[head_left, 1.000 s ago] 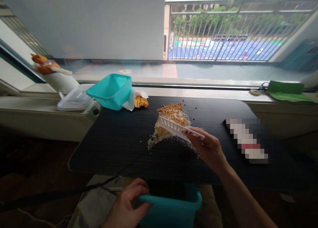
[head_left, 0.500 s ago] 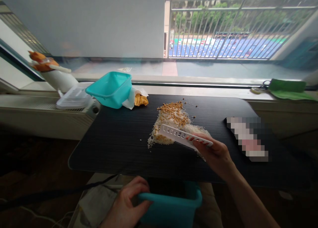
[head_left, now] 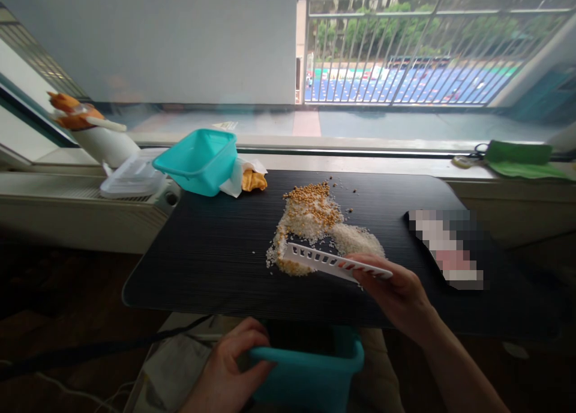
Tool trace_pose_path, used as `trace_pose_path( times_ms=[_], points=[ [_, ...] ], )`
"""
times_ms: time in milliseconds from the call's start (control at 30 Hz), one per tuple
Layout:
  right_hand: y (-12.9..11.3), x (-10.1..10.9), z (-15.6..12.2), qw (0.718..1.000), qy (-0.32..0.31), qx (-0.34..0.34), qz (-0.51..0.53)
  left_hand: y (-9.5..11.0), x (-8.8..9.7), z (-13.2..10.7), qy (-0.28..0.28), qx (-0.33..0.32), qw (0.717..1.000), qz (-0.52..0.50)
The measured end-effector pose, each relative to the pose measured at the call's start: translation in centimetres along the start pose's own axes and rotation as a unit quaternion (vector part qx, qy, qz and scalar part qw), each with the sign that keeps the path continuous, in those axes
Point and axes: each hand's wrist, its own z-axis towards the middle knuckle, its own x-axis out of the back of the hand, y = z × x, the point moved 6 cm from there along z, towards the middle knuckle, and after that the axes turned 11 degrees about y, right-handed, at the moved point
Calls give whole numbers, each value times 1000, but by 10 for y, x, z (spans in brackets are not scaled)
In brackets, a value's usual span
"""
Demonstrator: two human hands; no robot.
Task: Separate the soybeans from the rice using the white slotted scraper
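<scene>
As R hand point(head_left: 398, 287) pinches wht strip point(head_left: 321, 265) | L hand point(head_left: 238, 359) pinches bin point(head_left: 308, 380) rim | bin btm cut off

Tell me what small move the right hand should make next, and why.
Probably draw the white slotted strip closer to the near edge of the table: the right hand holds it with some grains on its near side, and the left hand grips the teal bin below that edge.
</scene>
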Motion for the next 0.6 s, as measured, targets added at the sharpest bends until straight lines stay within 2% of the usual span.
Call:
trace_pose_path(
  times_ms=[67,133,267,367,467,600],
  points=[
    [-6,3,-2,1000,1,-2,3,0,0,0,-2,3,1000,-2],
    [-8,10,-6,999,31,-22,9,-1,0,-1,-1,3,1000,-4],
    [2,32,-20,981,139,-129,29,-2,0,-2,3,-9,1000,-4],
    [8,43,-29,965,189,-178,19,-1,-1,-2,-3,-16,1000,0],
    [7,42,-33,962,194,-191,26,-1,-2,-2,-11,-9,1000,5],
    [-2,21,-31,973,137,-179,52,-2,0,-2,-4,5,1000,2]
  ],
)
